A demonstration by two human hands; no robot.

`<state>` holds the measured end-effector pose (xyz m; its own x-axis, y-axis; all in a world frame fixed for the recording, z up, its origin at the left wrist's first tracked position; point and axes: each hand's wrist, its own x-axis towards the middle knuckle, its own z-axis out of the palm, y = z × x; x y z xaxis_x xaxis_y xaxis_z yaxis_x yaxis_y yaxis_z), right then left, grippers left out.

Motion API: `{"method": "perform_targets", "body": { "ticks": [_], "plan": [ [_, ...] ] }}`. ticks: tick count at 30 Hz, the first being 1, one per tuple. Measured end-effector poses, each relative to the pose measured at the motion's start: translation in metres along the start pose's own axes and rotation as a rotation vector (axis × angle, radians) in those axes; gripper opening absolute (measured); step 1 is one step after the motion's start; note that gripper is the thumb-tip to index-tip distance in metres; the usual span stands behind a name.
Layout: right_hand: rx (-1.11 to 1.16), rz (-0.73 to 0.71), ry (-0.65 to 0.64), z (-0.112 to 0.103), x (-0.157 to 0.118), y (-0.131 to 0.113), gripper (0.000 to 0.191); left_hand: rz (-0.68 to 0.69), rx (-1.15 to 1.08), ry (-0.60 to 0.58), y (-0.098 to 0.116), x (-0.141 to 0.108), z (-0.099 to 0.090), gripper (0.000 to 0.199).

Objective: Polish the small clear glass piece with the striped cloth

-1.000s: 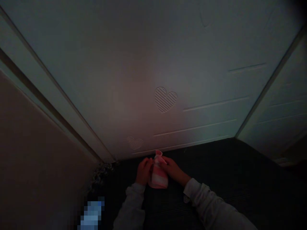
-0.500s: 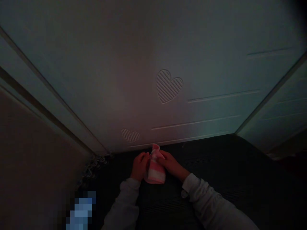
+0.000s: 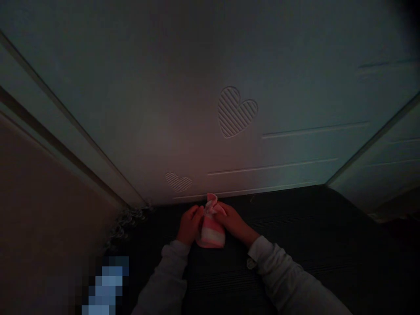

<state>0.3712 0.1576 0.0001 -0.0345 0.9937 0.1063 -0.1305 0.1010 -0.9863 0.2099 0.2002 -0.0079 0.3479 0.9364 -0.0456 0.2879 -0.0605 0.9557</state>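
Observation:
A small pink and white striped cloth (image 3: 213,232) is bunched up between my two hands, with a twisted or knotted part near its top. My left hand (image 3: 191,224) is closed at the cloth's left edge, fingers curled. From the right, my right hand (image 3: 234,222) pinches the cloth near the twist, its thumb on the front. The cloth's lower part hangs over a dark, ribbed surface (image 3: 229,280). Dim light hides the exact shape of the twist and the fingertips behind it.
Behind the dark surface stands a pale panel (image 3: 147,109) with an embossed large heart (image 3: 236,113), a smaller heart (image 3: 178,182) and raised lines. Ruffled trim (image 3: 126,221) lies at the left corner. A blurred blue pixelated patch (image 3: 105,288) is at lower left.
The view has shifted slightly. Both hands still hold the cloth in nearly the same pose, and its top tip looks slightly more spread.

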Motion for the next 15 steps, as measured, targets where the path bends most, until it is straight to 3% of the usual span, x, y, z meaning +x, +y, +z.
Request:
{"method": "perform_targets", "body": {
  "ticks": [8,15],
  "plan": [
    [-0.019,-0.002,0.031,0.0006,0.0015,0.0059,0.02,0.038,0.083,-0.083,-0.0002,0.0021,-0.0031,0.024],
    [-0.109,-0.045,0.08,0.0001,0.004,0.0067,0.015,0.14,0.154,-0.05,-0.0002,0.0018,-0.001,0.024]
  ]
}}
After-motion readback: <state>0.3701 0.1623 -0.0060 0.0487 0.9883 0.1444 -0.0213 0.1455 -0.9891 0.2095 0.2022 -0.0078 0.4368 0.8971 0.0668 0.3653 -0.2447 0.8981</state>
